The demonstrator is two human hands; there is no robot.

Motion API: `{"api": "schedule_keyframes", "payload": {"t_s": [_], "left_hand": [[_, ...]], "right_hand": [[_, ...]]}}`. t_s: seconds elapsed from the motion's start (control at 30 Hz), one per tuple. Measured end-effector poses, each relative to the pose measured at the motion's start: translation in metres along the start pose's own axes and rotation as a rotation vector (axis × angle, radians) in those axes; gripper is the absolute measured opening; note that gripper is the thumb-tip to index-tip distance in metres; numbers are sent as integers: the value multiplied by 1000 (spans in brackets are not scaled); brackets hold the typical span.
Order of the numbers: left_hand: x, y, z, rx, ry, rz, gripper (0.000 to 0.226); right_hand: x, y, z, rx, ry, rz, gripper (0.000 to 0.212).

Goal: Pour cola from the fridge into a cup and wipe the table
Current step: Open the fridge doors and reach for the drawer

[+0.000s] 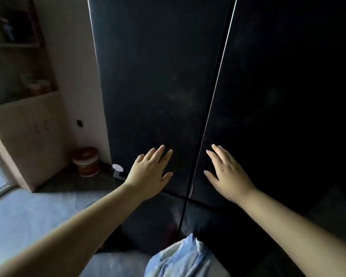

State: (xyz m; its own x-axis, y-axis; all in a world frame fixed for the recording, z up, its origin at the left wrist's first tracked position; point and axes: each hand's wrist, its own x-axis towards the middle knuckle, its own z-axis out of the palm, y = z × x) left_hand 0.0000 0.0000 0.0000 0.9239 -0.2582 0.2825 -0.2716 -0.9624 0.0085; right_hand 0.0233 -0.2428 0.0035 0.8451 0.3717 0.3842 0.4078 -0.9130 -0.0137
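Observation:
A tall black fridge fills the view, with a left door (154,86) and a right door (284,96) shut and a thin seam running between them. My left hand (150,172) lies flat on the lower part of the left door, fingers spread, holding nothing. My right hand (226,176) rests flat against the lower part of the right door, just right of the seam, fingers also apart. Below the hands the lower fridge doors start. No cola, cup or table is in view.
A wooden shelf unit (26,108) stands on the left against the wall. A round orange and white container (87,161) sits on the floor beside the fridge's left side. Grey floor (28,212) lies lower left. A pale blue cloth (184,258) shows at the bottom.

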Motion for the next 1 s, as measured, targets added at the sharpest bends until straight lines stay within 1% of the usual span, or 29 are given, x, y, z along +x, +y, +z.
{"api": "schedule_keyframes", "payload": {"t_s": [0.07,0.17,0.27,0.43,0.5,0.57,0.63,0.73,0.8,0.87,0.93,0.97,1.0], "left_hand": [[13,-20,9,-10,-4,25,69],[33,-41,31,-31,7,87,69],[48,-48,48,-77,20,118,69],[66,-47,72,-145,-17,86,69],[68,-42,83,-191,-49,43,69],[71,-36,96,-278,-113,-36,69],[74,-29,111,-488,-160,-169,68],[79,-20,139,-988,-214,-455,65],[80,-14,160,-1378,-236,-690,61],[81,-11,179,-1780,-272,-993,60],[82,-11,198,-2150,-261,-1224,65],[82,-12,208,-2294,-230,-1298,67],[82,-11,216,-2389,-198,-1348,69]], "right_hand": [[20,-9,15,-41,61,-26,59],[41,-20,33,-82,39,18,63],[55,-22,46,-180,21,-2,68],[81,-9,57,-426,-1,-109,75],[87,1,64,-509,-24,-139,79],[90,13,72,-595,-42,-159,82],[90,21,77,-645,-43,-180,84],[91,32,84,-679,7,-214,83],[93,39,89,-697,50,-245,81],[94,45,93,-751,93,-273,77],[95,50,97,-824,150,-301,73],[97,53,99,-844,176,-315,71],[99,55,101,-851,196,-329,70]]}}
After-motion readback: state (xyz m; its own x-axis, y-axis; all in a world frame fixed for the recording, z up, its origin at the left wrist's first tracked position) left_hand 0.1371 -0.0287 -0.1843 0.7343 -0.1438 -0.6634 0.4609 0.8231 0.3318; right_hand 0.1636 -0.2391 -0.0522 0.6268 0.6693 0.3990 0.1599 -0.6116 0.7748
